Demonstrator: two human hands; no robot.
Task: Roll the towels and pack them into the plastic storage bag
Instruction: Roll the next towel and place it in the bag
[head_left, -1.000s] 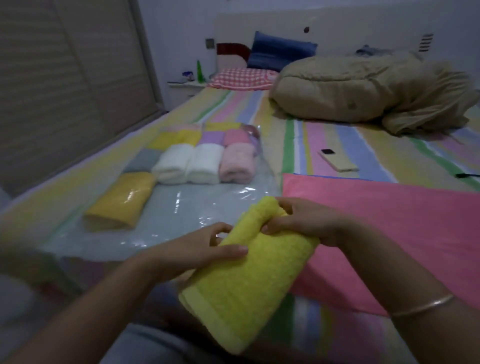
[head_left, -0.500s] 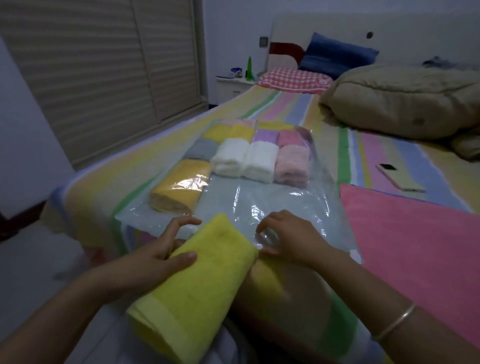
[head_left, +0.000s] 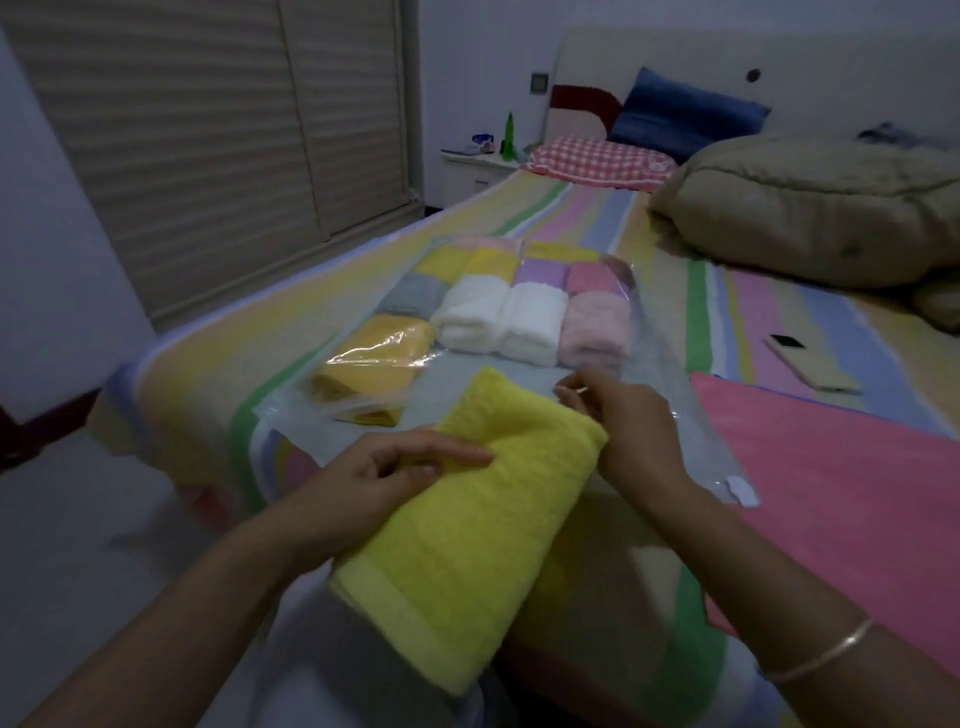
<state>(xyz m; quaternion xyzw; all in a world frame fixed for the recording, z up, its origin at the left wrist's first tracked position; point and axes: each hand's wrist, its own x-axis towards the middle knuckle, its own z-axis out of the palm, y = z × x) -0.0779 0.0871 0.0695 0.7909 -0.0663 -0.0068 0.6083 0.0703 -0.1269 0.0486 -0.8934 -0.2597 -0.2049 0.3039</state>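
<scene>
Towel (head_left: 483, 525): yellow terry, rolled into thick soft tube, hemmed near end blurred, far end at mouth of plastic storage bag (head_left: 660, 364) by near-left corner of bed (head_left: 597, 208). Gripped at side by left hand (head_left: 374, 483), fingers curled. Clear crinkly film pinched by right hand (head_left: 623, 431). Inside bag: rolled towels (head_left: 530, 327), white, pink, yellow, grey; farthest row hard to make out. Flat pink towel (head_left: 831, 493) at near-right edge.

Forearms bare; a thin golden bangle (head_left: 823, 653) circles the wrist of the right hand (head_left: 631, 431).

Yellow towel (head_left: 493, 519) farther along the plastic bag (head_left: 662, 364)
</scene>
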